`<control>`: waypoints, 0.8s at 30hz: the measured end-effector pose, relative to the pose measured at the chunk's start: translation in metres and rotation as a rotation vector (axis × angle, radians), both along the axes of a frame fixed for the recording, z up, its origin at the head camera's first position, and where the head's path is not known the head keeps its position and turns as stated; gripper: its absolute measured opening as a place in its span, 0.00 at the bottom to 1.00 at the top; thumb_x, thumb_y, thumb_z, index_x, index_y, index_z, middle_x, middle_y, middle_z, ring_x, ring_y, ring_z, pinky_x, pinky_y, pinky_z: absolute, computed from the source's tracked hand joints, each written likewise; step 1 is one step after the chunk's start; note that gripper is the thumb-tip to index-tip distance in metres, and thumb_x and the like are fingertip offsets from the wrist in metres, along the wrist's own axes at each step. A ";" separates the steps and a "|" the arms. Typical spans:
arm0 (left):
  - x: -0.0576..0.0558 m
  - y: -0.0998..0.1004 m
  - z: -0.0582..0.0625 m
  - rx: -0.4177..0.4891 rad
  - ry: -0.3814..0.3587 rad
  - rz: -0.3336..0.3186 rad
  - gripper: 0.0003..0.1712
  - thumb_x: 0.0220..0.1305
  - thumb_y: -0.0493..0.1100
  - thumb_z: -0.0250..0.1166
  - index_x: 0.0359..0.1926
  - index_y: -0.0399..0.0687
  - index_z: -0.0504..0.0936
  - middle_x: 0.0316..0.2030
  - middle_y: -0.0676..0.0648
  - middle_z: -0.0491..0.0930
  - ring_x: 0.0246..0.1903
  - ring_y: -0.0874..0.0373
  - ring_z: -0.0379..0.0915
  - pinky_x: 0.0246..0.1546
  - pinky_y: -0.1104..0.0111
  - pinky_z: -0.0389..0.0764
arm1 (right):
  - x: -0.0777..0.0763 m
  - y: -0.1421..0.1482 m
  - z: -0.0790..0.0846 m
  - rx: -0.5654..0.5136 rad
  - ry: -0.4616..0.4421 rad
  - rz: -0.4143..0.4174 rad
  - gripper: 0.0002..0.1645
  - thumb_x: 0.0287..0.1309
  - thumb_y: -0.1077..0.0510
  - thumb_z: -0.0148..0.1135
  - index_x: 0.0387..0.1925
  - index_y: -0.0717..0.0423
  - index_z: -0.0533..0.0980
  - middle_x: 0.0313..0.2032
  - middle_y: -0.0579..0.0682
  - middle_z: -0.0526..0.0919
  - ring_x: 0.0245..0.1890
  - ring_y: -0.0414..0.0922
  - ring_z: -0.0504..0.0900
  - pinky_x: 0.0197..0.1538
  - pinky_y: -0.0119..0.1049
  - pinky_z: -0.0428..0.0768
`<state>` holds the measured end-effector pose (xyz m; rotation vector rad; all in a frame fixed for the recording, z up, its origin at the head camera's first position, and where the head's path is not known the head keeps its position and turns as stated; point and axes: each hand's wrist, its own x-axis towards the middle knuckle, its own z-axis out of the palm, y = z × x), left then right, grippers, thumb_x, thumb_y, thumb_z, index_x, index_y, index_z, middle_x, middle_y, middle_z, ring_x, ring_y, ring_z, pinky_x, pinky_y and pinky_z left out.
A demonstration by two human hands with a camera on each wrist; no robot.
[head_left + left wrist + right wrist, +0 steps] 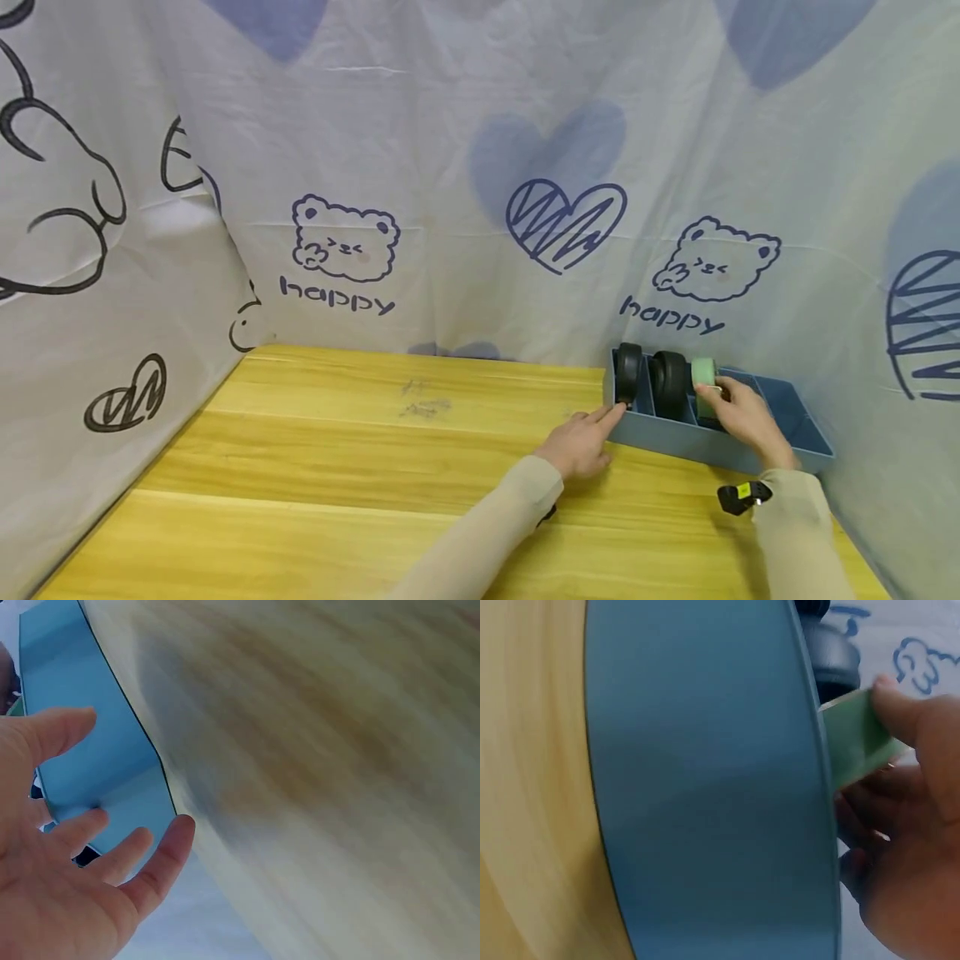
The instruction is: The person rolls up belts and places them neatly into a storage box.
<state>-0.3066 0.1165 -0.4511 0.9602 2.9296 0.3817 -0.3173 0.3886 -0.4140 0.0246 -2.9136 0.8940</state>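
A blue-grey divided box [675, 439] stands at the right rear of the table. In one compartment is a light green roll [703, 371], wide and smooth like a roll of tape. My right hand [744, 414] pinches it, the thumb on its near face [853, 735] and the other fingers partly hidden behind the box wall. My left hand [581, 442] reaches to the box's near left corner with its fingertips at the rim. In the left wrist view its fingers [166, 859] are spread and loosely bent, holding nothing.
Two black rolls, one thinner [627, 371] and one thicker [669, 379], stand upright in the compartments left of the green one. The box's right compartment [787, 408] shows its bare inside. A printed white cloth [450, 250] hangs behind the wooden table [322, 467].
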 end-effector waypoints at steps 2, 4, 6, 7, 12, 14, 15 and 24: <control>0.001 0.000 0.001 0.004 -0.016 0.005 0.45 0.60 0.50 0.60 0.70 0.68 0.41 0.67 0.57 0.51 0.61 0.54 0.58 0.51 0.62 0.70 | 0.001 0.006 -0.003 0.030 -0.032 0.038 0.47 0.61 0.34 0.42 0.62 0.71 0.56 0.51 0.70 0.68 0.44 0.60 0.70 0.41 0.54 0.69; 0.003 0.001 0.003 0.005 -0.031 0.008 0.45 0.60 0.50 0.60 0.70 0.69 0.41 0.67 0.56 0.52 0.61 0.55 0.57 0.51 0.62 0.69 | 0.002 0.011 -0.007 0.058 -0.038 0.057 0.47 0.59 0.34 0.46 0.62 0.70 0.58 0.49 0.68 0.71 0.44 0.59 0.71 0.44 0.55 0.64; 0.004 0.002 0.004 0.008 -0.045 0.009 0.45 0.59 0.50 0.60 0.69 0.69 0.41 0.66 0.56 0.53 0.61 0.55 0.57 0.51 0.62 0.69 | 0.002 0.016 -0.010 0.091 -0.031 0.057 0.48 0.56 0.33 0.50 0.61 0.69 0.59 0.49 0.68 0.72 0.45 0.60 0.69 0.44 0.57 0.58; 0.005 0.002 0.004 0.010 -0.050 0.010 0.46 0.59 0.50 0.61 0.69 0.70 0.41 0.66 0.56 0.53 0.61 0.55 0.57 0.51 0.62 0.69 | 0.001 0.018 -0.011 0.113 -0.023 0.057 0.48 0.55 0.33 0.52 0.61 0.68 0.60 0.50 0.69 0.71 0.46 0.62 0.67 0.44 0.57 0.55; 0.006 0.000 0.003 0.025 -0.047 0.011 0.47 0.59 0.51 0.61 0.70 0.68 0.39 0.67 0.57 0.52 0.61 0.54 0.57 0.49 0.61 0.71 | -0.005 0.022 -0.012 0.183 -0.013 0.066 0.40 0.51 0.38 0.60 0.55 0.64 0.69 0.50 0.69 0.70 0.50 0.66 0.61 0.44 0.59 0.53; 0.005 -0.001 0.002 0.032 -0.042 0.013 0.48 0.59 0.51 0.61 0.70 0.68 0.39 0.67 0.56 0.52 0.60 0.54 0.58 0.48 0.61 0.72 | -0.006 0.021 -0.012 0.196 -0.017 0.089 0.35 0.51 0.40 0.61 0.50 0.64 0.72 0.43 0.66 0.75 0.44 0.63 0.66 0.43 0.58 0.57; 0.005 -0.001 0.001 0.036 -0.037 0.011 0.48 0.58 0.51 0.62 0.70 0.68 0.38 0.67 0.56 0.52 0.60 0.53 0.58 0.47 0.61 0.72 | -0.007 0.020 -0.011 0.191 -0.026 0.095 0.32 0.52 0.41 0.61 0.45 0.64 0.74 0.38 0.63 0.76 0.40 0.60 0.69 0.42 0.55 0.60; 0.005 0.000 -0.003 0.047 -0.052 0.016 0.51 0.57 0.51 0.63 0.69 0.70 0.35 0.67 0.56 0.52 0.59 0.53 0.60 0.44 0.61 0.73 | -0.002 0.021 -0.011 -0.006 -0.054 0.028 0.38 0.55 0.34 0.53 0.53 0.62 0.69 0.40 0.59 0.75 0.33 0.50 0.72 0.32 0.39 0.71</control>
